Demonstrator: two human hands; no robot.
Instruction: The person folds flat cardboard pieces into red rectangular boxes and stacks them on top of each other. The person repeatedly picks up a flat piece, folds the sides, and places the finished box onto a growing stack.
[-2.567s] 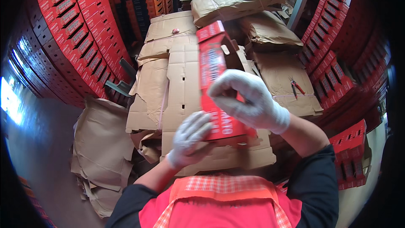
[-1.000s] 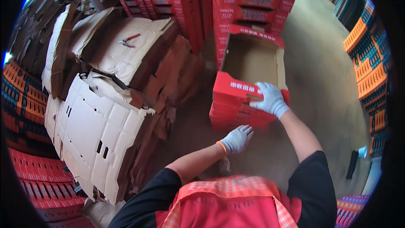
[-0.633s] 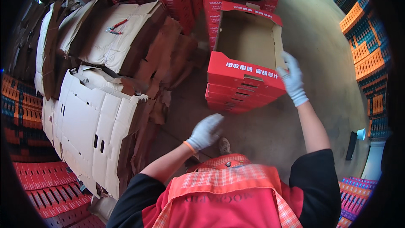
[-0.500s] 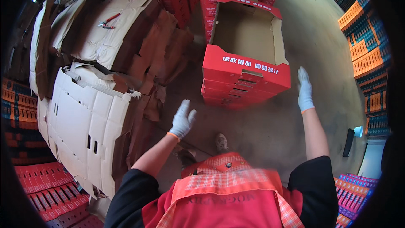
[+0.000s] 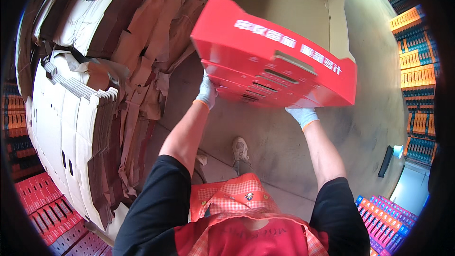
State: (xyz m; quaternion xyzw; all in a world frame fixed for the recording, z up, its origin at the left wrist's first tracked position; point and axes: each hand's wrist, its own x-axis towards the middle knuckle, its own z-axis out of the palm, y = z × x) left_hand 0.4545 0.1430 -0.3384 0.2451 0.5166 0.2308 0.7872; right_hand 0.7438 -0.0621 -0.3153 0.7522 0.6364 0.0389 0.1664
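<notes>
The stack of red cardboard tray boxes [image 5: 272,73] is up in the air, in front of the person's chest and above the grey concrete floor [image 5: 369,128]. The top box is open and shows its plain brown inside; the boxes under it sit nested, with slot handles on the near wall. The left hand [image 5: 207,92], in a white work glove, is pressed flat against the lower left corner of the stack, fingers closed together and pointing up. The right hand [image 5: 303,114], also gloved, is under the lower right edge; its fingers are hidden by the stack, so I cannot tell if they curl around the edge or only push from below.

To carry this well, I think both hands must stay low and level, because the stack leans a little to the right and the nested boxes could slide apart. Keeping the load near the body helps.

To the left lies a big pile of flat brown and white cardboard sheets [image 5: 90,80]. Below, one light sports shoe [image 5: 240,149] stands on the floor.
</notes>
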